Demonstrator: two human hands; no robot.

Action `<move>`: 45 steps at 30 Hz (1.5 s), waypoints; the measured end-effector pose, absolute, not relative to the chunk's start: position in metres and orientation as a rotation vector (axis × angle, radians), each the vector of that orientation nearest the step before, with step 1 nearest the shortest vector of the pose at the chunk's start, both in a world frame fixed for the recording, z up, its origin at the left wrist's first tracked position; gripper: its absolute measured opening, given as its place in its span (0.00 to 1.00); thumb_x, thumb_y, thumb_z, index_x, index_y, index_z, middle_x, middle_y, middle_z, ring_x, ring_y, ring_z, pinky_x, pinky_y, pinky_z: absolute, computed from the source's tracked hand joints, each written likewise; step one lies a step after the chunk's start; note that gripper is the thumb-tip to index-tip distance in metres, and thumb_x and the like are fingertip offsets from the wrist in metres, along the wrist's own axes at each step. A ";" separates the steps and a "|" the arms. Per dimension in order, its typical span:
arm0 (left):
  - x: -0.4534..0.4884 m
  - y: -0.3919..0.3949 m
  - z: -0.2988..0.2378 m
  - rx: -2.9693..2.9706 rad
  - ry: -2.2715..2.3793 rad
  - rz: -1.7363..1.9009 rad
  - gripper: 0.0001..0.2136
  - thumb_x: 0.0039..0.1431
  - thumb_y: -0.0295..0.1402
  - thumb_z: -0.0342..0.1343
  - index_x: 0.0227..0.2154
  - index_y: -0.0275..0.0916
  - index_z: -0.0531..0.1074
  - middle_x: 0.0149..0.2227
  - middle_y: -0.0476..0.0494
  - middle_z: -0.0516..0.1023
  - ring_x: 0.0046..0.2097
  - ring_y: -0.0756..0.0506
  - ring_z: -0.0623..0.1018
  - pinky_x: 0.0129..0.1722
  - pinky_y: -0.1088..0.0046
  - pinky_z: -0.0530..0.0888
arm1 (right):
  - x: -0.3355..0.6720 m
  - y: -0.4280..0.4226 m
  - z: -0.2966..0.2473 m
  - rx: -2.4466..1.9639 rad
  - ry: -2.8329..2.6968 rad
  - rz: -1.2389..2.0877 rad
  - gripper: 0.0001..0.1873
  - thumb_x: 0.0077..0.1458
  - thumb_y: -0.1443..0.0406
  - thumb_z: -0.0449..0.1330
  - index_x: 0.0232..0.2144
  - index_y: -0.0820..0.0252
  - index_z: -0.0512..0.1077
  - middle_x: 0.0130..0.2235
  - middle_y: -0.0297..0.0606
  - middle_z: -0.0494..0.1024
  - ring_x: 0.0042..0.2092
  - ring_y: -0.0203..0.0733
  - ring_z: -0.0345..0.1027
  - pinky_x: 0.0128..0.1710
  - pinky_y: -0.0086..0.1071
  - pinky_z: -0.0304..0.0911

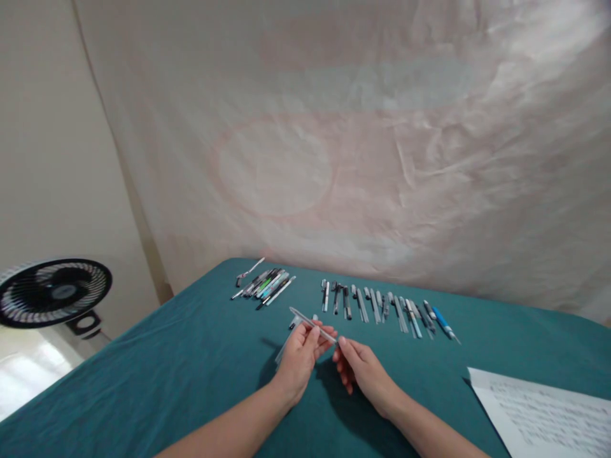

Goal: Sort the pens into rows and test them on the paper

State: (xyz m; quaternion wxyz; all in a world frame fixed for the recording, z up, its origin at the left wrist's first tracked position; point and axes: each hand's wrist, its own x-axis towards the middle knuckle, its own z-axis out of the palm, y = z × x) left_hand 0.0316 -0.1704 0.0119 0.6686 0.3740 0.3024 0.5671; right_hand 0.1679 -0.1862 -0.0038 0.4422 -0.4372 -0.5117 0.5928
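Observation:
My left hand (301,353) is closed around a slim, clear pen barrel (305,318), which slants down to the right above the table. At the barrel's lower right end, the thumb and fingers of my right hand (360,369) are pinched together; any small part between them is hidden. Beneath and behind my left hand lie a clear pen cap (294,322) and another pale, thin pen part (280,355), both partly covered by the hand.
A row of pens and pen parts (375,305) runs along the back right of the green-covered table (191,375). A loose heap of pens (268,286) lies at back left. Handwritten paper (548,407) rests at right. A black fan (57,292) stands beyond the left edge.

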 end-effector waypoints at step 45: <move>0.028 -0.172 0.011 0.860 0.768 1.320 0.13 0.49 0.40 0.57 0.31 0.36 0.65 0.32 0.44 0.75 0.39 0.46 0.75 0.45 0.63 0.69 | 0.166 -0.187 -0.004 -1.137 -1.373 1.260 0.24 0.49 0.46 0.50 0.27 0.62 0.65 0.20 0.29 0.64 0.19 0.30 0.58 0.14 0.22 0.55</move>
